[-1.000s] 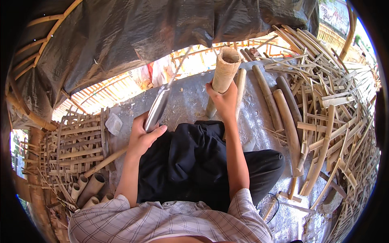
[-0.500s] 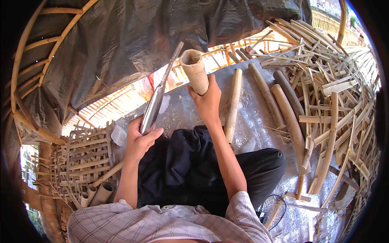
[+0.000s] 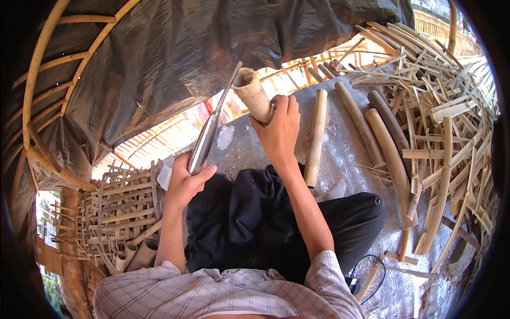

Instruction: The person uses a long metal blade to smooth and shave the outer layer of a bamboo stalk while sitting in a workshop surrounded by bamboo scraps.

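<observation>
My left hand (image 3: pixel 187 182) is closed around the lower end of a long metal tool (image 3: pixel 204 142), with a broad shiny part and a narrow shaft pointing up and away. My right hand (image 3: pixel 280 130) grips the near end of a short bamboo tube (image 3: pixel 254 98), its open hollow end facing up and tilted left. The tool's thin tip is close beside the tube's rim; whether they touch I cannot tell. My legs in dark trousers are folded below both hands.
Bamboo poles (image 3: pixel 316 139) lie on the shiny ground sheet (image 3: pixel 372 186) to the right, beside a large heap of split bamboo (image 3: pixel 449 143). A woven bamboo frame (image 3: pixel 125 204) and several tubes (image 3: pixel 142 255) are at left. A dark tarp (image 3: pixel 175 53) hangs ahead.
The bamboo tube has tilted further left, bringing its rim closer to the tool's tip. My right-hand fingers have shifted on the tube. The whole view has shifted slightly.
</observation>
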Action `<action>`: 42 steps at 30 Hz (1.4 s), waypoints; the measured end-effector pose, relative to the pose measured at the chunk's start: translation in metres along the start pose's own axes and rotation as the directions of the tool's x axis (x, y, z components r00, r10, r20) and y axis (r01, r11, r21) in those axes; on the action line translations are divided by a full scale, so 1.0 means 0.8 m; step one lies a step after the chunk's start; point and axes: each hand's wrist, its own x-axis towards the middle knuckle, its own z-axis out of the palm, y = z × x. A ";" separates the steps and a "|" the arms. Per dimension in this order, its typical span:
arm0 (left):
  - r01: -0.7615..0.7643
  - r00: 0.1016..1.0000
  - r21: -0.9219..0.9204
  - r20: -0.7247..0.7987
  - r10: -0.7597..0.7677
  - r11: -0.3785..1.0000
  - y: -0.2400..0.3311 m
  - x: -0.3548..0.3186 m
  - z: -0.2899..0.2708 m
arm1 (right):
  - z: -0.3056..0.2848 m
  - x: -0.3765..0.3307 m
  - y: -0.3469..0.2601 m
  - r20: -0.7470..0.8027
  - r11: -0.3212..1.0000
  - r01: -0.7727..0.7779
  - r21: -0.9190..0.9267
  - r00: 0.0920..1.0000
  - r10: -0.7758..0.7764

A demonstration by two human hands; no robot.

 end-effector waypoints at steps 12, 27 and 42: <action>-0.169 0.983 0.105 -0.051 0.175 0.980 -0.019 0.003 -0.011 | -0.015 0.009 -0.007 0.111 0.973 -0.038 0.227 0.994 0.013; -0.239 0.967 -0.107 -0.119 0.226 0.965 -0.006 0.018 0.024 | -0.051 0.040 0.027 0.215 0.911 -0.134 0.391 0.975 0.051; -0.134 0.991 0.034 0.010 0.133 0.990 -0.017 0.044 0.096 | -0.025 0.038 0.049 0.077 0.893 -0.097 0.439 0.995 0.070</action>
